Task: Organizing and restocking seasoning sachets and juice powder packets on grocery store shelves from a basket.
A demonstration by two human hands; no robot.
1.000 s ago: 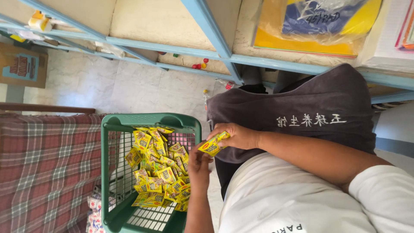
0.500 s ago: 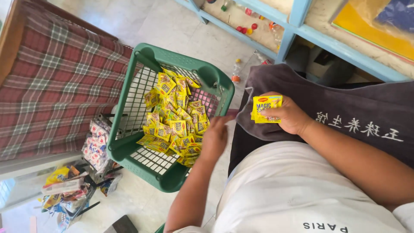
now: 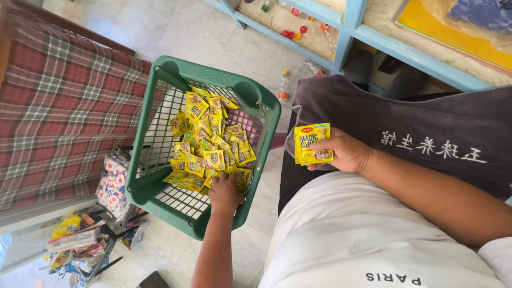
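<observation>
— While the head view looks down, where is the left hand (image 3: 224,193)?
— It is reaching into the green basket (image 3: 160,80), its grip closing on the yellow sachets (image 3: 210,146) heaped inside.
— And the right hand (image 3: 344,152)?
— Over the dark cloth (image 3: 426,128) on the lap, its grip pinching a small stack of yellow sachets (image 3: 313,143), well apart from the basket.

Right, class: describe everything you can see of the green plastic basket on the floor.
The green plastic basket is rectangular, with open mesh walls and floor, a thick rim and rounded raised corners. It stands tilted on the pale tiled floor, beside a red plaid cloth. A heap of small yellow sachets fills its far side; the near part shows bare mesh. The left hand reaches in among the sachets.
</observation>
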